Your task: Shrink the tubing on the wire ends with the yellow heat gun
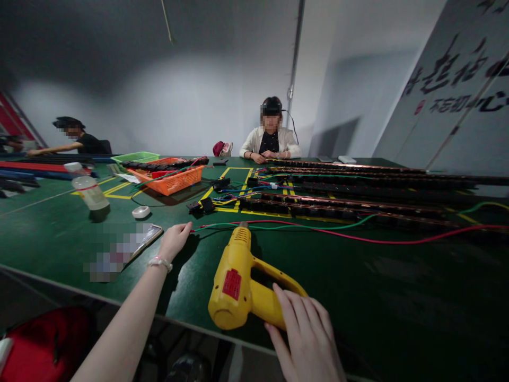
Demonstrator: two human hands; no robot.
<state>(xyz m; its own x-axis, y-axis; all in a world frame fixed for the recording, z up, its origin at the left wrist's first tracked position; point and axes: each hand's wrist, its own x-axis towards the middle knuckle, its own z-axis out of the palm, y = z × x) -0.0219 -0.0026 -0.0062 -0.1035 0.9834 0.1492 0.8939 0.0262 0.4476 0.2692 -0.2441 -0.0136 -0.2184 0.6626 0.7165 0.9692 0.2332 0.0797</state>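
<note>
My left hand (175, 241) is closed in a pinch at the ends of a green wire (222, 225) and possibly a red wire (342, 235); the fingertips hide the exact grip. Both wires run off to the right across the table. My right hand (306, 329) is closed around the handle of a yellow heat gun (230, 292), thumb below and fingers on top. The gun's nozzle points away from me, close to the wires. Beside my left hand lies a phone (137, 246), its screen partly blurred.
Long dark bundled strips (358, 196) with wires and connectors lie at the right on the green table (358, 297). An orange basket (175, 180), a green basket (139, 157), a bottle (89, 191) and a small white object (141, 212) stand left. One person (270, 138) sits opposite, another (79, 138) far left.
</note>
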